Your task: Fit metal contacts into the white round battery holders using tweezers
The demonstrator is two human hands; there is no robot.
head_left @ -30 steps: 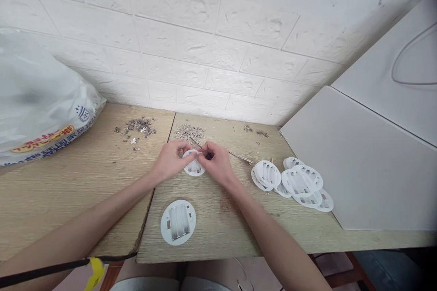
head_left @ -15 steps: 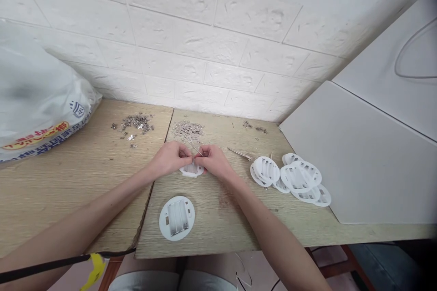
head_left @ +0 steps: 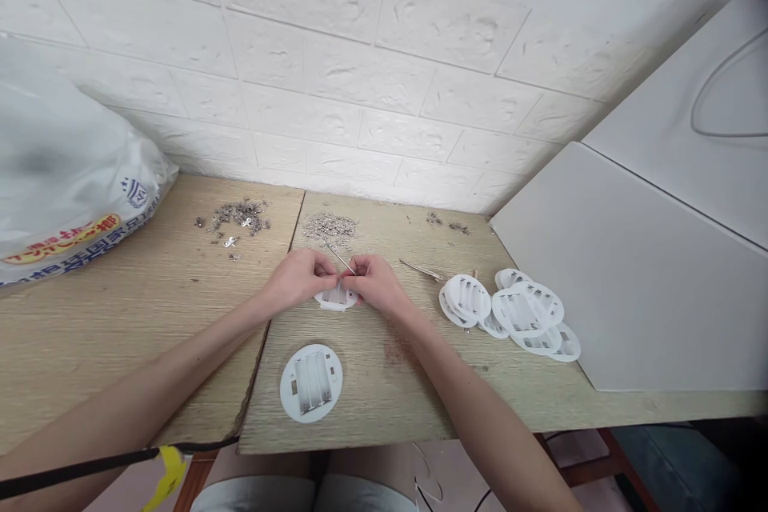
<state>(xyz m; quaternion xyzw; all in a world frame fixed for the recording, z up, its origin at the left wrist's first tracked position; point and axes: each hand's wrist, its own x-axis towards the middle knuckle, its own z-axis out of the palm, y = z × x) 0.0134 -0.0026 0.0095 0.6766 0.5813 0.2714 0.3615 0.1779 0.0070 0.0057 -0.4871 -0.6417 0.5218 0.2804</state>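
A round white plastic battery holder (head_left: 336, 298) lies on the table under both hands. My left hand (head_left: 307, 276) is closed at its left upper edge, the fingertips pinched; what they hold is too small to make out. My right hand (head_left: 373, 280) is closed round a thin metal tool (head_left: 340, 258), which points up and to the left. The fingertips of both hands nearly meet over the holder. Nearer the front edge lies another round white holder (head_left: 311, 384) with battery slots. A heap of small metal pieces (head_left: 330, 229) is just behind the hands.
On the right, several white holders (head_left: 528, 310) overlap beside tweezers (head_left: 422, 269) and a pale panel (head_left: 660, 280). Metal contacts (head_left: 243, 216) lie at the back left, near a large printed plastic bag (head_left: 78, 176). A few small parts (head_left: 459, 229) are near the brick wall.
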